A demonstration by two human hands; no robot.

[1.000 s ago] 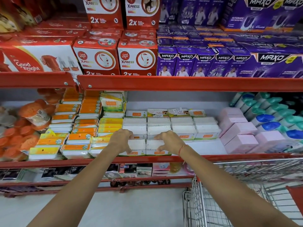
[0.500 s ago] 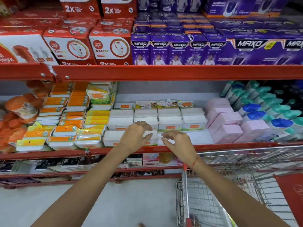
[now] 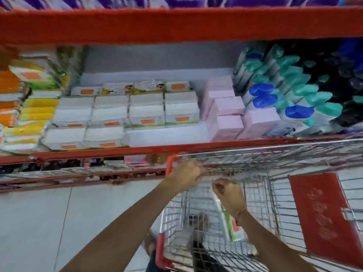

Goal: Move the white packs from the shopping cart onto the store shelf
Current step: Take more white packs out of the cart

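Note:
White packs (image 3: 107,134) with orange labels lie in rows on the middle shelf (image 3: 167,148), two in the front row at the left. The view is blurred. Both my hands hang over the wire shopping cart (image 3: 261,193), below the shelf edge. My left hand (image 3: 186,174) is beside the cart's near red corner, fingers loosely bent, with nothing in it. To its right, my right hand (image 3: 227,193) is inside the basket, also empty and loosely curled. One white pack (image 3: 234,227) with green and orange print lies in the cart under my right wrist.
Pink packs (image 3: 227,114) stand right of the white rows, with blue- and green-capped bottles (image 3: 284,99) beyond them. Orange and yellow packs (image 3: 29,114) fill the shelf's left. A red panel (image 3: 324,213) hangs in the cart. Bare shelf (image 3: 167,134) shows in front of the right-hand white packs.
Both hands have let go of the front-row packs on the shelf and dropped down and right to the cart. The view has tilted down towards the cart.

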